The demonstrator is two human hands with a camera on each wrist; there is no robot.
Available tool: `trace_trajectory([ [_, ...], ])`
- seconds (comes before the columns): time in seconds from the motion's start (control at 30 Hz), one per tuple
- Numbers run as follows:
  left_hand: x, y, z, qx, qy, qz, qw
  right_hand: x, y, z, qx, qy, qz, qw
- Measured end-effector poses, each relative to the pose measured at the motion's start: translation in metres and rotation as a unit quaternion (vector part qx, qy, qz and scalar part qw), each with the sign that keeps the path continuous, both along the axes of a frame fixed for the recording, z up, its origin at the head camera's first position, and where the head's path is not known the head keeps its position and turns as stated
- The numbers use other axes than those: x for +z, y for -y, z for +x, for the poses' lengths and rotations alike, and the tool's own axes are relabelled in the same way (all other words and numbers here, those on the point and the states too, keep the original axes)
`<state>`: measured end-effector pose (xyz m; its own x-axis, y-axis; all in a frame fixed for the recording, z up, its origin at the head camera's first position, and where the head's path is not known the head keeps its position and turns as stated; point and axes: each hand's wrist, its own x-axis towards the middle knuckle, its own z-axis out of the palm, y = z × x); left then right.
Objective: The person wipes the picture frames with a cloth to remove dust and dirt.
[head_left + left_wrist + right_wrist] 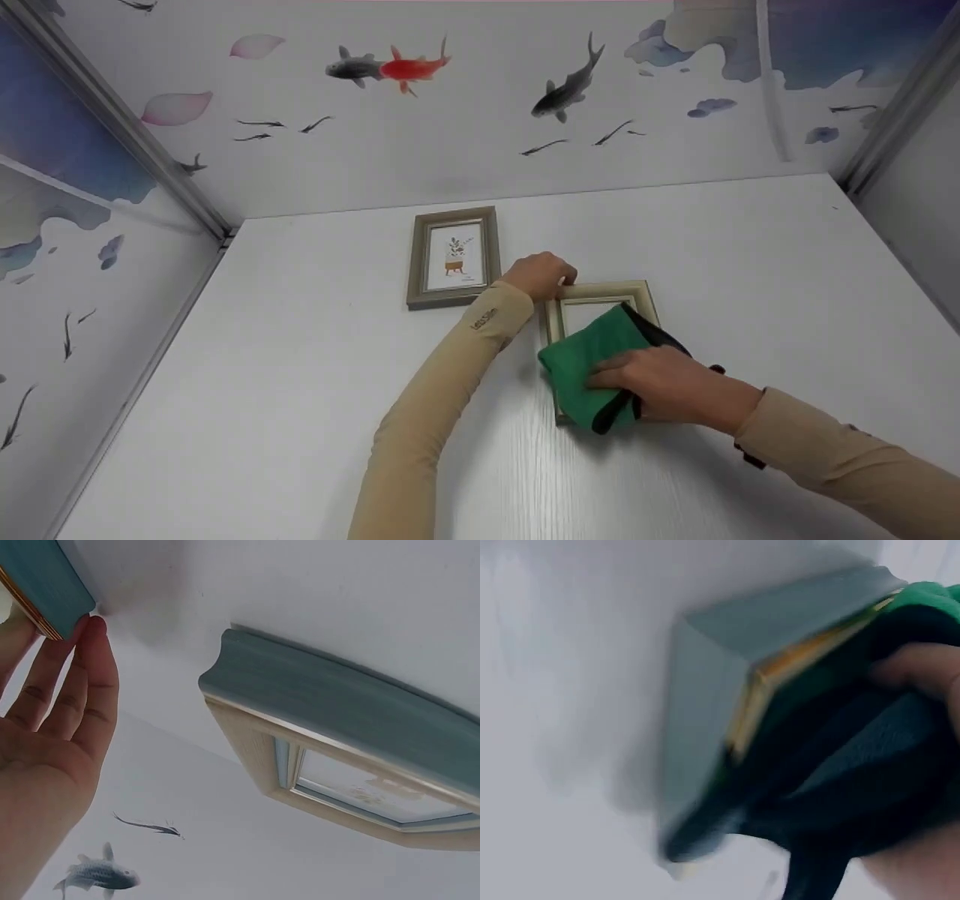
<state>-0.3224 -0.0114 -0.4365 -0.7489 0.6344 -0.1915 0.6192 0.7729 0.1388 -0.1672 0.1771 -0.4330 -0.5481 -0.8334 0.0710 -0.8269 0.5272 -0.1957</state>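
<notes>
A picture frame (616,291) with a light gold border hangs on the white wall, partly covered by a green cloth (592,352) with black edging. My right hand (667,381) holds the cloth against its front. At the frame's upper left corner, my left hand (538,276) grips the edge. The left wrist view shows the fingers of my left hand (60,705) on the blue-green side of that frame (56,581). In the blurred right wrist view, the dark side of the cloth (840,757) lies over the frame's corner (712,682), with part of my right hand (930,675) at the edge.
A second frame (417,259) with a small plant picture hangs to the upper left, close to my left wrist; its side (330,705) fills much of the left wrist view. Above, the ceiling (465,142) carries painted fish and petals. A patterned side wall (112,300) stands at left.
</notes>
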Motion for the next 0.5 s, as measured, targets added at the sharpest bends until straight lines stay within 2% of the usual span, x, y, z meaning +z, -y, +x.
trace_trajectory([
  [0.1, 0.000, 0.002, 0.000, -0.006, -0.009, -0.009, 0.9999, 0.004, 0.000, 0.005, -0.054, -0.046, 0.038, 0.9968],
  [0.2, -0.001, 0.003, -0.001, -0.007, -0.009, -0.007, 0.9999, 0.006, 0.002, 0.012, -0.108, -0.085, 0.070, 0.9880],
  [0.27, -0.001, 0.004, -0.001, -0.007, -0.010, -0.007, 0.9999, 0.008, 0.003, 0.017, -0.126, -0.108, 0.085, 0.9825],
  [0.37, -0.003, 0.004, -0.001, -0.005, -0.011, -0.006, 0.9999, 0.010, 0.006, 0.023, -0.132, -0.111, 0.094, 0.9806],
  [0.5, -0.004, 0.003, -0.001, -0.002, -0.016, -0.007, 0.9999, 0.012, 0.012, 0.025, -0.117, -0.083, 0.088, 0.9859],
])
